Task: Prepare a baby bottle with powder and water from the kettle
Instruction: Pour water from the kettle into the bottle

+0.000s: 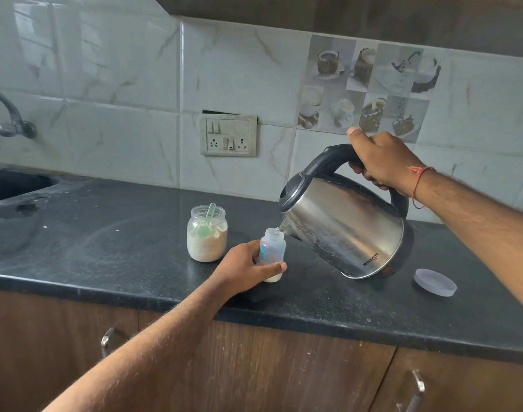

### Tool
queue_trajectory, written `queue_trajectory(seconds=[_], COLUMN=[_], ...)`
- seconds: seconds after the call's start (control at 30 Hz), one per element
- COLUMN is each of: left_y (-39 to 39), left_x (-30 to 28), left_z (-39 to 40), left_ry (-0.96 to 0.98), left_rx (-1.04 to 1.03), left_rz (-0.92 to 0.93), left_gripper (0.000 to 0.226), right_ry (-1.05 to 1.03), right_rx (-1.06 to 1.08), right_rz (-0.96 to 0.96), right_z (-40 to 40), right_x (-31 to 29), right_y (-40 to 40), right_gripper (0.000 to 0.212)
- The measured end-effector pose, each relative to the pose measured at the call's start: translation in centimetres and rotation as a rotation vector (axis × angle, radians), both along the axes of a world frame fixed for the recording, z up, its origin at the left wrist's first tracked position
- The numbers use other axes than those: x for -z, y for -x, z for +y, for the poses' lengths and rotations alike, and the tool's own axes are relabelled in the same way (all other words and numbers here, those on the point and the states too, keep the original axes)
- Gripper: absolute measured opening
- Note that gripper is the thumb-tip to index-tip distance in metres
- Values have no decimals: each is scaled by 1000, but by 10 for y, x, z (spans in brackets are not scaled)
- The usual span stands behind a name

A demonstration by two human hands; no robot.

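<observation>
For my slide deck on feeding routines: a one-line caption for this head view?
Right hand tilts steel kettle, spout over baby bottle steadied by left hand.

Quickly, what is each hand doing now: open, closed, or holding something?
Left hand: closed around the baby bottle.
Right hand: closed around the kettle handle.

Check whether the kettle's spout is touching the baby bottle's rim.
Cannot tell. In the head view the kettle spout sits right at the baby bottle mouth, with neither contact nor gap plainly visible.
</observation>
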State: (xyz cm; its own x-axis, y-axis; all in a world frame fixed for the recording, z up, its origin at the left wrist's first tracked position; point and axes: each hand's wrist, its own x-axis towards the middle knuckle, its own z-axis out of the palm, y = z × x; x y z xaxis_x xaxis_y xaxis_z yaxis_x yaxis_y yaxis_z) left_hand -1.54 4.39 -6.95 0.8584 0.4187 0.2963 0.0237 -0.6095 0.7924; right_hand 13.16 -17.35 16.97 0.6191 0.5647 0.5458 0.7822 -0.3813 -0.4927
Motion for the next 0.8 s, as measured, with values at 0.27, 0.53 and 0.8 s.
queue_trajectory(seconds=[0.27, 0.53, 0.8], left_y=[1, 1, -1], left_x=[-1, -1, 0], left_z=[-1, -1, 1], left_ry=[2, 7, 17], left_rx=[3, -5, 7], left_rz=[-5, -10, 5], left_gripper=[51, 50, 60], right_ry=[15, 18, 22], right_rx=[5, 4, 3], right_rz=[-12, -27, -29], right_z=[0, 1, 0], right_x=[0, -1, -1], right_y=[1, 1, 2], right_gripper=[74, 74, 74])
